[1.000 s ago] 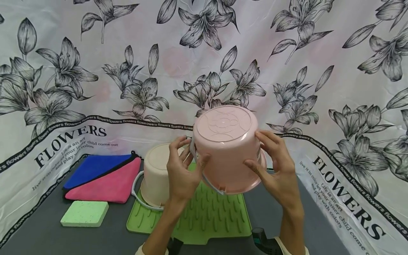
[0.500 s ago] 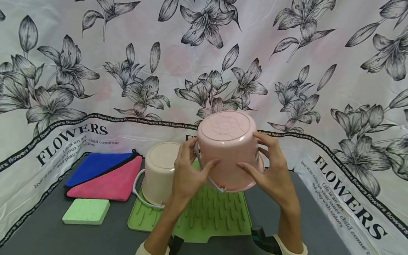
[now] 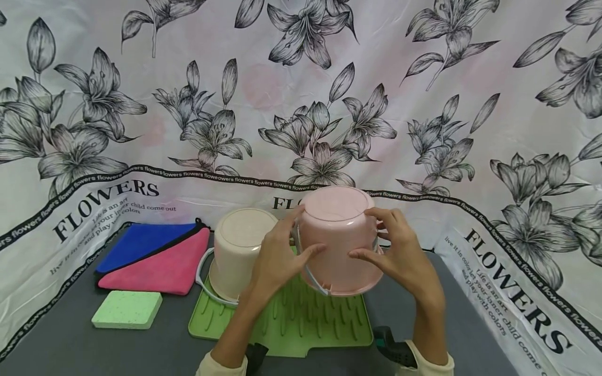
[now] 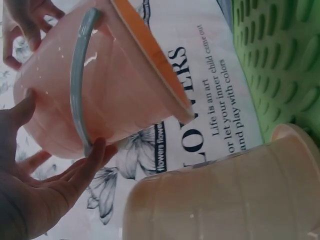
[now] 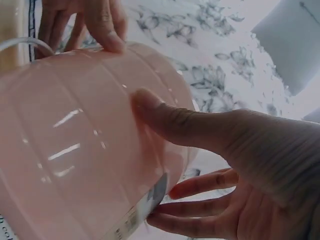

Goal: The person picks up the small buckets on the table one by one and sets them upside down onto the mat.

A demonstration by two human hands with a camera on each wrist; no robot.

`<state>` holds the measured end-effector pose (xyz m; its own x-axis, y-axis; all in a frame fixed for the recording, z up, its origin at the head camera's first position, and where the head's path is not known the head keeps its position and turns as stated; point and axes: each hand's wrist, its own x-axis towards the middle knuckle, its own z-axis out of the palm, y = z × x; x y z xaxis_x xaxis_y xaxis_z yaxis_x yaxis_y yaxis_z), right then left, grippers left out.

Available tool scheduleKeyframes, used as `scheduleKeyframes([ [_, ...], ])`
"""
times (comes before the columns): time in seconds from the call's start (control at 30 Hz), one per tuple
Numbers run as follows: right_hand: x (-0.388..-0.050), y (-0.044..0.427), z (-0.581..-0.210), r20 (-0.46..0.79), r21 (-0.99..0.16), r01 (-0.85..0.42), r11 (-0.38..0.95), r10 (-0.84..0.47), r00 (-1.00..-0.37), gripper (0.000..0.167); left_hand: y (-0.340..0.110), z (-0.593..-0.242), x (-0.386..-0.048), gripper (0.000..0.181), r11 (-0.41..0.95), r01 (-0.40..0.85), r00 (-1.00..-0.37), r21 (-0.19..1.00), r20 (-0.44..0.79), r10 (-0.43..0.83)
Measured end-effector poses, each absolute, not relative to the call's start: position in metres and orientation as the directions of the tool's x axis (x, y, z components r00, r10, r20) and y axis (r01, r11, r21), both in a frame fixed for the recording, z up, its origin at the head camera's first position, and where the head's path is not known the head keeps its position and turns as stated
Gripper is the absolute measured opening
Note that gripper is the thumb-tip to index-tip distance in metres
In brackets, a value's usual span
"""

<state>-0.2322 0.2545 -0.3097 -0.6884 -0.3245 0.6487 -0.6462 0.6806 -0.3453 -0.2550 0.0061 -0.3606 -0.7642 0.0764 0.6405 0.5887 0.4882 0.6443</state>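
Observation:
A pink bucket (image 3: 339, 261) is held upside down over the green ridged mat (image 3: 301, 331), its rim apart from the mat in the left wrist view. My left hand (image 3: 284, 250) grips its left side, thumb on the front and fingertips beside the grey handle (image 4: 78, 80). On the opposite side, my right hand (image 3: 402, 253) holds the bucket wall between thumb and fingers. A label (image 5: 142, 207) shows near the right fingers in the right wrist view. Just left of my left hand, a cream bucket (image 3: 240, 232) stands upside down on the mat, its handle hanging out to the left.
On the dark table (image 3: 117, 350), a light green sponge (image 3: 127, 309) lies left of the mat. Behind it is a blue and pink cloth (image 3: 157, 256) with black edging. A white flower-print sheet (image 3: 211, 31) hangs behind and along both sides.
Both hands have lowered the pink bucket toward the mat and shifted it slightly right. Its base appears at a flatter angle. The cream bucket, sponge and cloth stay in place.

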Motion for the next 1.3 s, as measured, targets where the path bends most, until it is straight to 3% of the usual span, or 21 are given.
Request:
scheduleKeyframes([
  [0.33, -0.244, 0.254, -0.321, 0.495, -0.352, -0.556, 0.753, -0.355, -0.793, 0.085, 0.011, -0.376, -0.267, 0.086, 0.54, 0.534, -0.824, 0.651, 0.544, 0.158],
  [0.47, -0.246, 0.254, -0.322, 0.433, -0.355, -0.518, 0.778, -0.354, -0.829, 0.072, 0.012, -0.381, -0.269, 0.087, 0.534, 0.503, -0.856, 0.68, 0.478, 0.197],
  [0.63, -0.255, 0.252, -0.326, 0.339, -0.406, -0.461, 0.789, -0.339, -0.878, 0.069, 0.014, -0.387, -0.272, 0.086, 0.554, 0.466, -0.881, 0.69, 0.419, 0.22],
  [1.0, -0.27, 0.245, -0.339, 0.204, -0.444, -0.362, 0.82, -0.301, -0.931, 0.076, 0.006, -0.395, -0.281, 0.067, 0.534, 0.441, -0.897, 0.722, 0.343, 0.278],
  [1.3, -0.28, 0.242, -0.35, 0.183, -0.477, -0.355, 0.804, -0.304, -0.935, 0.077, -0.001, -0.395, -0.281, 0.063, 0.492, 0.389, -0.919, 0.779, 0.285, 0.274],
])
